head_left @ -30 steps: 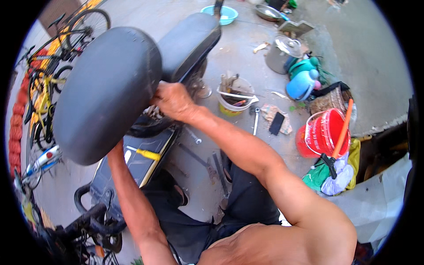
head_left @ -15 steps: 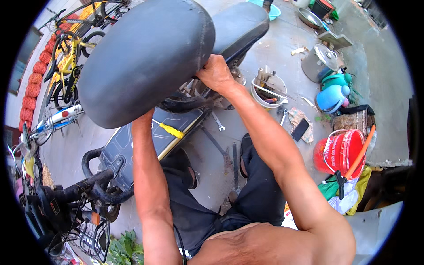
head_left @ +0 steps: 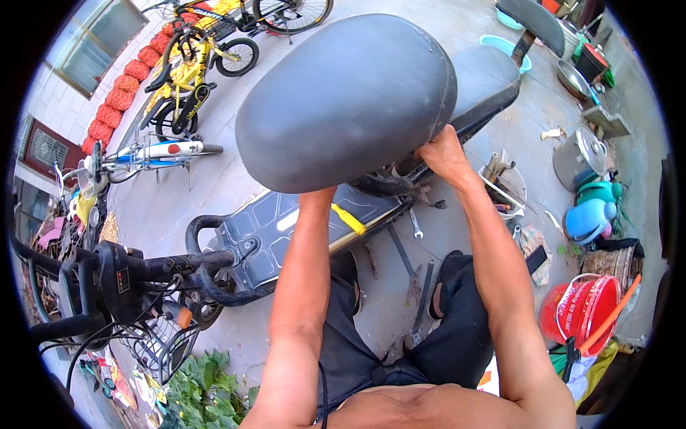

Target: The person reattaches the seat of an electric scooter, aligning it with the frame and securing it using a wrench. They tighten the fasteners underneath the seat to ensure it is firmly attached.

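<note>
A smooth black padded seat [head_left: 343,100] of an electric scooter is tilted up between my hands, over the footboard. My right hand [head_left: 444,154] is closed on the seat's right edge, near its underside. Under the seat's near edge reaches my left hand [head_left: 319,194], its fingers hidden by the seat. A screwdriver with a yellow handle [head_left: 348,219] lies on the dark footboard [head_left: 268,236], beside my left forearm. Behind the lifted seat is a longer black rear seat [head_left: 486,80].
The scooter's handlebar [head_left: 175,268] stands to the left. Wrenches [head_left: 423,300] lie on the ground by my feet. A white tool bucket [head_left: 506,187] and a red bucket [head_left: 580,311] are on the right. Bicycles [head_left: 189,93] stand at the far left, and leafy plants [head_left: 204,390] below.
The view has swung left, so the scooter and my arms sit farther right and more bicycles show. The seat has shifted slightly relative to the footboard. Both hands stay at it.
</note>
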Tool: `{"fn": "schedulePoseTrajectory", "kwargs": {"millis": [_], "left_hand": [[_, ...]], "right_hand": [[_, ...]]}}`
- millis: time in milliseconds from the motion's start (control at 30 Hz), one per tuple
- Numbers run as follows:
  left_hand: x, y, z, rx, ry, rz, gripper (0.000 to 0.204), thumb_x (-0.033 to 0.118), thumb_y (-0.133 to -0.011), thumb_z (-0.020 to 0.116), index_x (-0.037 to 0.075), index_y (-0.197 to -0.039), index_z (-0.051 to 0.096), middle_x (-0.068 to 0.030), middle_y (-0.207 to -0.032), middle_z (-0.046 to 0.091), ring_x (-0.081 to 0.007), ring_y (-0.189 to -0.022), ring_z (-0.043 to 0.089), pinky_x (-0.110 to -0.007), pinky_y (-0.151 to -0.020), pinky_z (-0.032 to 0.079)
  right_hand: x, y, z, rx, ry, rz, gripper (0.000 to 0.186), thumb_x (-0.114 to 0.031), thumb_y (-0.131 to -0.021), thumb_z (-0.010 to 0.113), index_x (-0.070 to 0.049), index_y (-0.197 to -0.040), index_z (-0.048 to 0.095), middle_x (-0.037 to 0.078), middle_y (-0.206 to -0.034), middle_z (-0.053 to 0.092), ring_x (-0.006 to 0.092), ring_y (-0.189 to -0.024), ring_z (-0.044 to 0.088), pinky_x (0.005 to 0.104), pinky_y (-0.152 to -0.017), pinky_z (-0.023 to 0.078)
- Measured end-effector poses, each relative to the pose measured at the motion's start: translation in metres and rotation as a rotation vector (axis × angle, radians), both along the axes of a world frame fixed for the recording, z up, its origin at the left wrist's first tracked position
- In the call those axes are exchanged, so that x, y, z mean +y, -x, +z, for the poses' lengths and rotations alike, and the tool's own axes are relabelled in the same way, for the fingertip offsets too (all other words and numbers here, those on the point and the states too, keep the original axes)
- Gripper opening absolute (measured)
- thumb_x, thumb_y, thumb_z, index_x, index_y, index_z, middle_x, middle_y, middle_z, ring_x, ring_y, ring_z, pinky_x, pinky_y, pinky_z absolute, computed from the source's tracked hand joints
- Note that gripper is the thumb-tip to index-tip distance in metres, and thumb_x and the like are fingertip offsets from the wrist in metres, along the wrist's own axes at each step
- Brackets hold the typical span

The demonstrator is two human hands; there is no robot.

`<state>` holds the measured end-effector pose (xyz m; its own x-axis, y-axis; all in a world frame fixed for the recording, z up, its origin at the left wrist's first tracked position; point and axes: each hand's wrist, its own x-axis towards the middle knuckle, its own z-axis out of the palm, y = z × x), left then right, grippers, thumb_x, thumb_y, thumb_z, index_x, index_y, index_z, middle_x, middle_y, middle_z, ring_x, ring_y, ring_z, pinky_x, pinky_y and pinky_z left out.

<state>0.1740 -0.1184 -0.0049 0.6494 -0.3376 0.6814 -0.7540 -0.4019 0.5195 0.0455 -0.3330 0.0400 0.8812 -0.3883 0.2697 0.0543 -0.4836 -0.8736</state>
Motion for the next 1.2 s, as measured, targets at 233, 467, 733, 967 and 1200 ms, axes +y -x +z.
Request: {"fn": "schedulePoseTrajectory", "kwargs": {"millis": [233, 467, 733, 967, 1200], "left_hand": [[0.001, 0.006, -0.003, 0.097, 0.035, -0.045, 0.038, 0.028, -0.092, 0.061, 0.009, -0.125, 0.058, -0.0126, -0.126, 0.058, -0.0316, -0.119, 0.051, -0.045, -0.099, 0.039], [0.004, 0.005, -0.004, 0.109, 0.011, -0.063, 0.041, 0.027, -0.091, 0.061, 0.009, -0.128, 0.056, -0.0130, -0.131, 0.056, -0.0301, -0.123, 0.048, -0.043, -0.102, 0.037], [0.005, 0.012, 0.002, 0.113, -0.045, -0.040, 0.043, 0.027, -0.092, 0.061, 0.009, -0.130, 0.055, -0.0135, -0.132, 0.055, -0.0304, -0.124, 0.047, -0.043, -0.103, 0.036], [0.002, 0.011, 0.000, 0.050, -0.026, -0.024, 0.042, 0.026, -0.090, 0.064, 0.009, -0.128, 0.056, -0.0135, -0.129, 0.057, -0.0311, -0.121, 0.050, -0.044, -0.101, 0.038], [-0.004, 0.007, -0.001, 0.024, -0.012, -0.047, 0.042, 0.026, -0.090, 0.064, 0.009, -0.127, 0.057, -0.0134, -0.129, 0.057, -0.0310, -0.120, 0.050, -0.044, -0.100, 0.038]], "right_hand": [[-0.013, 0.000, -0.010, -0.059, -0.055, 0.010, 0.017, -0.004, -0.081, 0.067, 0.001, -0.097, 0.069, 0.006, -0.067, 0.065, 0.0085, -0.063, 0.057, 0.0286, -0.060, 0.049], [-0.016, 0.008, 0.001, -0.020, -0.110, 0.024, 0.014, -0.003, -0.082, 0.065, 0.001, -0.095, 0.070, 0.004, -0.069, 0.066, 0.0087, -0.061, 0.056, 0.0282, -0.058, 0.049], [-0.010, 0.014, 0.001, -0.014, -0.132, 0.060, 0.015, -0.005, -0.084, 0.068, -0.002, -0.097, 0.072, 0.004, -0.071, 0.066, 0.0088, -0.062, 0.056, 0.0272, -0.058, 0.048], [-0.004, 0.019, 0.006, -0.009, -0.096, 0.041, 0.019, -0.013, -0.085, 0.072, -0.005, -0.102, 0.073, 0.003, -0.071, 0.067, 0.0088, -0.062, 0.056, 0.0275, -0.059, 0.048], [-0.006, 0.017, -0.001, -0.045, -0.112, 0.062, 0.020, -0.013, -0.086, 0.071, -0.006, -0.105, 0.072, 0.003, -0.071, 0.066, 0.0079, -0.062, 0.055, 0.0258, -0.059, 0.048]]}}
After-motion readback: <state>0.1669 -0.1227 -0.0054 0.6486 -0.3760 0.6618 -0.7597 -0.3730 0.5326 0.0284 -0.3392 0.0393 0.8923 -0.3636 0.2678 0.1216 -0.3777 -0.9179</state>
